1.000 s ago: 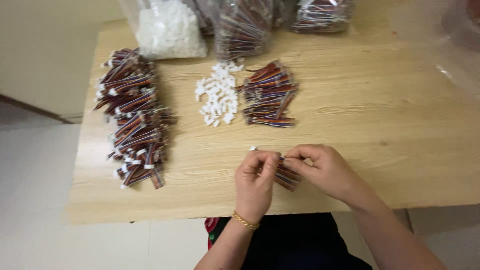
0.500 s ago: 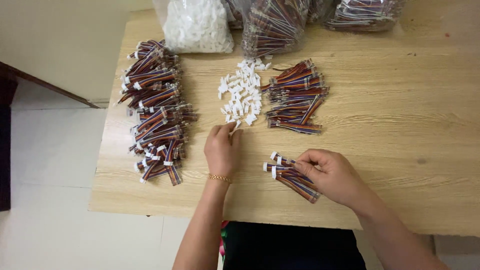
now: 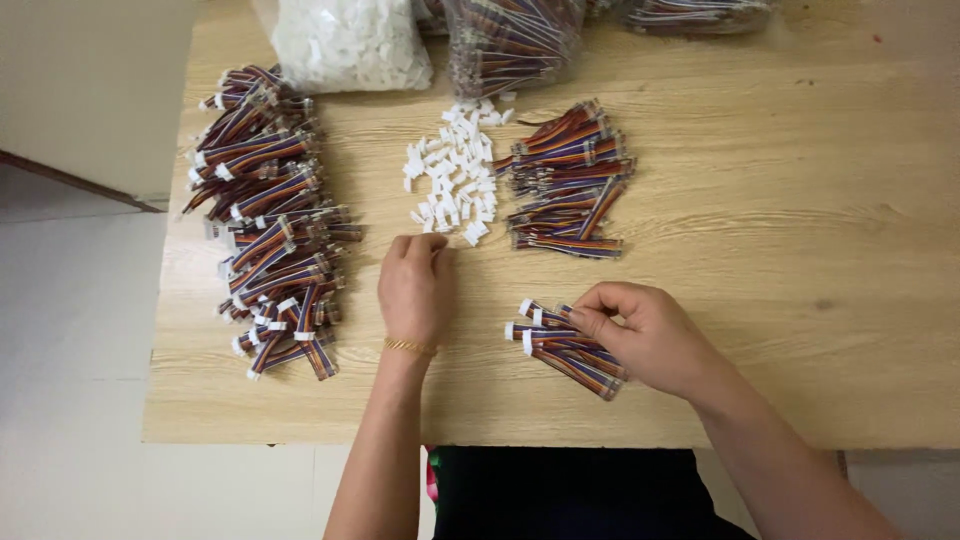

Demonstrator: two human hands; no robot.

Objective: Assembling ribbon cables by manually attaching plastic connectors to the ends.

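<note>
Fingers [image 3: 428,248] of the left hand [image 3: 415,290] lay curled, knuckles up, with their tips at the near edge of a scatter of small white plugs [image 3: 455,180] on the wooden table [image 3: 780,200]; whether they pinched a plug could not be told, since the tips were hidden beneath the hand. A thin gold bracelet [image 3: 410,346] circled that wrist.

The right hand [image 3: 650,335] was clenched on a small bundle of striped wire strips [image 3: 565,345], thumb and forefinger pinching it near its white ends. The bundle lay low on the table, fanned out to the left from under the palm, well apart from the left hand.

Just beyond the plugs, to their right and touching them, sat a loose heap of wire strips [image 3: 570,180] without many white ends showing. At the table's left edge a long pile of finished strips [image 3: 270,210], each tipped with white, ran from the far side toward the near one. Along the far edge stood a clear bag of white plugs [image 3: 350,40], a bag of wire strips [image 3: 515,40] beside it, and another bag [image 3: 700,12] further right, partly cut off.
</note>
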